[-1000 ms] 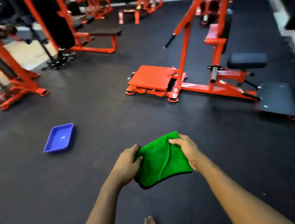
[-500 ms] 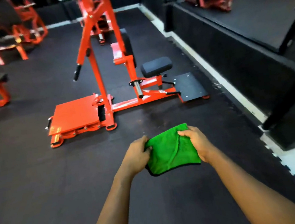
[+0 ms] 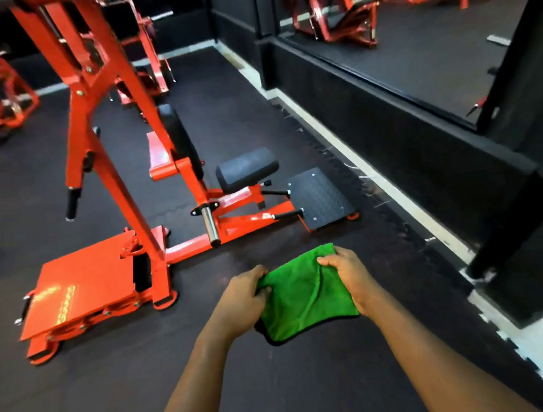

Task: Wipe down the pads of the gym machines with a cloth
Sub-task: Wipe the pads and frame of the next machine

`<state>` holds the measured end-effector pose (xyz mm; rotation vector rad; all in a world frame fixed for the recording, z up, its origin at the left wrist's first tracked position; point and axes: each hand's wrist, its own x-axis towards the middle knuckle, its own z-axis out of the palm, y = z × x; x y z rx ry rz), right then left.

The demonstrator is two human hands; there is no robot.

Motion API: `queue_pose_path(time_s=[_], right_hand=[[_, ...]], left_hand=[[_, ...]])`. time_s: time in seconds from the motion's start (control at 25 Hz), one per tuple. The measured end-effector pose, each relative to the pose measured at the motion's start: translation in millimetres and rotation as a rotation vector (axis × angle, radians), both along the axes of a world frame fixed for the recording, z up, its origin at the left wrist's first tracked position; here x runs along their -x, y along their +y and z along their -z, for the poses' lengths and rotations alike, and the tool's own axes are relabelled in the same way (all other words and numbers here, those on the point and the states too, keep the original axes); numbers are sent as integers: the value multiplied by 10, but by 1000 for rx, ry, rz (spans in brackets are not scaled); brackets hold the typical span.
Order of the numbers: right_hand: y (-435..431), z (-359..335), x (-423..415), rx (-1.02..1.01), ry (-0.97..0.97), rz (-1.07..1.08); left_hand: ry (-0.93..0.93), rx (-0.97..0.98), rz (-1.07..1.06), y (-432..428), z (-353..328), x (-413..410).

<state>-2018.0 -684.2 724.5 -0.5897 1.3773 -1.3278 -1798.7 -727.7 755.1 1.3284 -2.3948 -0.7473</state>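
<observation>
Black floor (image 3: 82, 400) covers the room. On it stands a big red gym machine (image 3: 106, 123) with a black seat pad (image 3: 247, 169). Nearer, away from that pad, a green cloth (image 3: 303, 294) hangs in the air. The left hand (image 3: 244, 298) grips one side, the right hand (image 3: 347, 275) grips the other.

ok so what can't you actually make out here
Head view only:
green cloth: underside faces away.
left hand, right hand: fingers partly tucked behind the cloth.
orange machine: top cut by the frame edge.
back pad: seen edge-on, face hidden.
far machines: blurred.
</observation>
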Motion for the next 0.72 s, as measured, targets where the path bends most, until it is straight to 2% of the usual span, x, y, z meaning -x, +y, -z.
queue_pose_path(time_s=[0.24, 0.52, 0.72], right_hand=[[-1436, 87, 740, 11, 216, -94], [-2921, 427, 1271, -35, 601, -217], [-4171, 343, 1530, -90, 581, -211]], left_hand=[[24, 39, -134, -1094, -119, 634], [43, -65, -174, -2669, 332, 1058], [47, -151, -160, -3972, 482, 1407]])
